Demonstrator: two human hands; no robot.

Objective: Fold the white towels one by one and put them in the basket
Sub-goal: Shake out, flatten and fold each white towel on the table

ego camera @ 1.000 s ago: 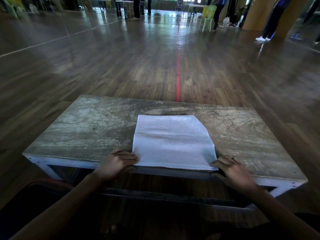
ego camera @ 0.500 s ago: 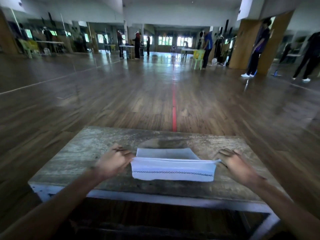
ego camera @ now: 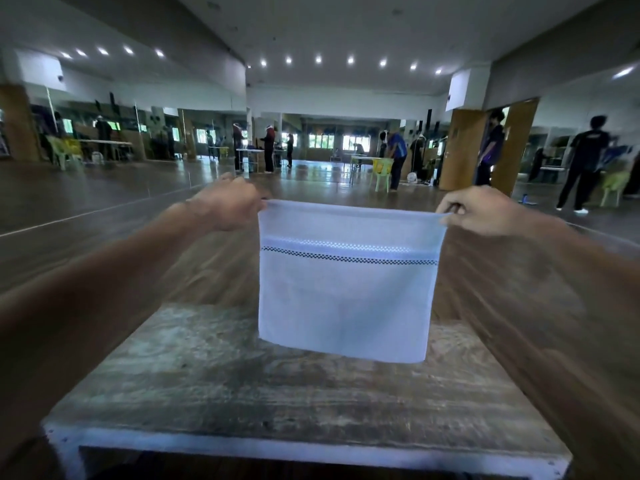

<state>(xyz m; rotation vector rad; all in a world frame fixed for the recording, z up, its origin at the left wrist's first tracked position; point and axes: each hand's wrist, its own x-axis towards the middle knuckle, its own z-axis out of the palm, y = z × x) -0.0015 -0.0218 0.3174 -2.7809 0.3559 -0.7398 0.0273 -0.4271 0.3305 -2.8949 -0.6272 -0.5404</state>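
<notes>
A white towel (ego camera: 346,292) with a dark checkered stripe hangs in the air above the low wooden table (ego camera: 242,393). It is doubled over and held stretched by its top edge. My left hand (ego camera: 230,202) pinches the top left corner. My right hand (ego camera: 479,211) pinches the top right corner. The towel's bottom edge hangs just above the tabletop. No basket is in view.
The table stands on a wide wooden floor with a red line. Far back are several people, tables and green plastic chairs (ego camera: 382,173). Two people stand at the right by a wooden pillar (ego camera: 464,147).
Both hands took the towel's near corners on the table, then lifted it off the tabletop. It now hangs high between them, and the view has tilted up.
</notes>
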